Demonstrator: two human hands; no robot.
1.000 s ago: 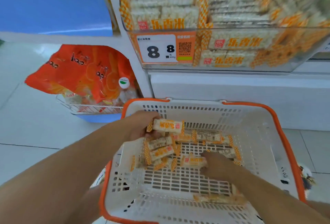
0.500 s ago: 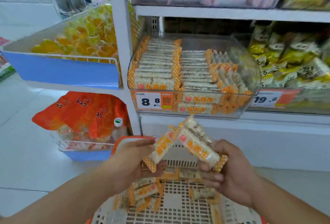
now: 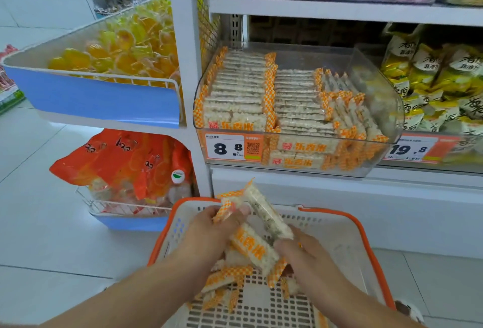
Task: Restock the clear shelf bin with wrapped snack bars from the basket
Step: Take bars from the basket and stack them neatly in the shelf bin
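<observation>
Both hands share the grip: left hand (image 3: pixel 209 233) and right hand (image 3: pixel 304 253) pinch a loose bundle of snack bars (image 3: pixel 251 246) over the basket (image 3: pixel 366 233). Clear bin (image 3: pixel 376 87) sits above, well apart. Risk: slick wrappers slide out mid-lift.

Basket (image 3: pixel 371 244) near rim beyond bottom edge
</observation>
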